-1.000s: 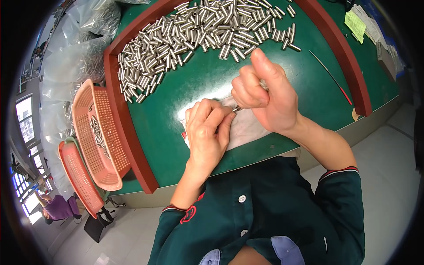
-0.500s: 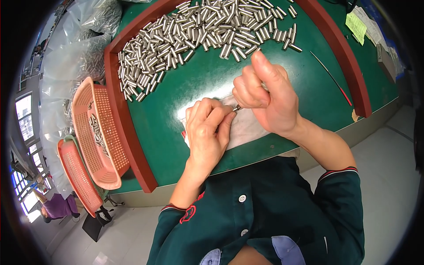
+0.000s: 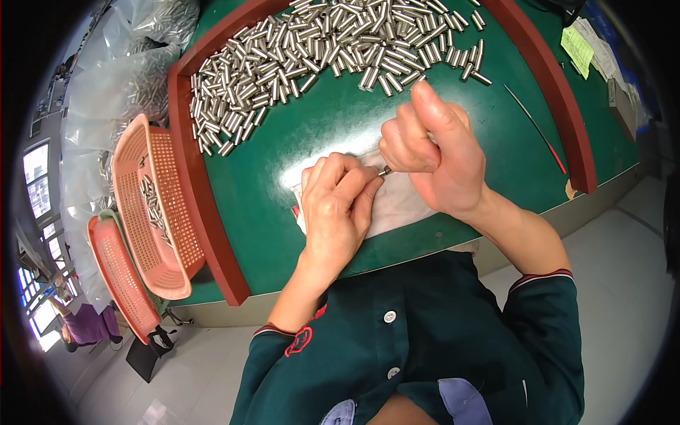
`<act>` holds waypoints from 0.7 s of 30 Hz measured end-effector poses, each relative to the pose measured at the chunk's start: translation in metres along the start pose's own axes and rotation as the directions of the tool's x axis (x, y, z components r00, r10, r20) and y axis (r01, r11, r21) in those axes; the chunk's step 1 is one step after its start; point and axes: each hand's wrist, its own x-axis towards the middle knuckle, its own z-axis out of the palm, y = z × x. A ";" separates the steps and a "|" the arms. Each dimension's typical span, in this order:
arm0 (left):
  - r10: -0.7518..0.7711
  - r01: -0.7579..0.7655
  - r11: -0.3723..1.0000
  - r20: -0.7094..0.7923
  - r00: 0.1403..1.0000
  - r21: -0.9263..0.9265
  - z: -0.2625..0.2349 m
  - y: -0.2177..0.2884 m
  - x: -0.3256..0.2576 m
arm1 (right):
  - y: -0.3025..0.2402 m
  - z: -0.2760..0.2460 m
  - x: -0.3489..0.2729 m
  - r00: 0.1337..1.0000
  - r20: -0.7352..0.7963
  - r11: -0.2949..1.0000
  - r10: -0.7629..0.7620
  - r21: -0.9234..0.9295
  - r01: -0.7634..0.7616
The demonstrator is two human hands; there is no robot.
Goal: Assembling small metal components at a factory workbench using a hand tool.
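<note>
My left hand (image 3: pixel 336 202) is closed over a white cloth, its thumb and forefinger pinching a small metal pin (image 3: pixel 383 171). Only a short end of the pin shows past the fingertips. Right against that end is my right hand (image 3: pixel 440 152), curled into a fist with the thumb pointing up and away. Whatever the right fingers wrap round is hidden inside the fist; a short dark bit shows between the hands. Under both hands lies the white cloth (image 3: pixel 404 205). Beyond them spreads a big pile of shiny metal pins (image 3: pixel 312 53).
A dark red wooden frame (image 3: pixel 205 205) borders the green table (image 3: pixel 262 177). On the left sit a pink basket (image 3: pixel 180 212) holding some pins, another pink basket (image 3: pixel 120 273), and clear bags (image 3: pixel 106 92). At right lies a thin red-handled tool (image 3: pixel 538 131). Another person (image 3: pixel 88 324) is far left.
The view has shifted slightly, so the table things sit a little differently. Both hands keep nearly the same pose, still meeting at the pin.
</note>
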 end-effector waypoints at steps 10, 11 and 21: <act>0.009 -0.009 1.000 0.015 1.000 -0.026 0.001 -0.003 0.001 | 0.004 0.004 -0.004 0.999 0.000 0.999 -0.032 -0.039 0.032; 0.005 -0.005 1.000 0.016 1.000 -0.026 0.001 -0.004 0.001 | 0.005 0.005 -0.005 0.999 -0.002 0.998 -0.041 -0.047 0.041; -0.004 0.004 0.999 0.005 1.000 -0.047 0.001 -0.003 0.005 | 0.009 0.005 -0.004 0.997 -0.019 0.987 -0.069 -0.148 0.066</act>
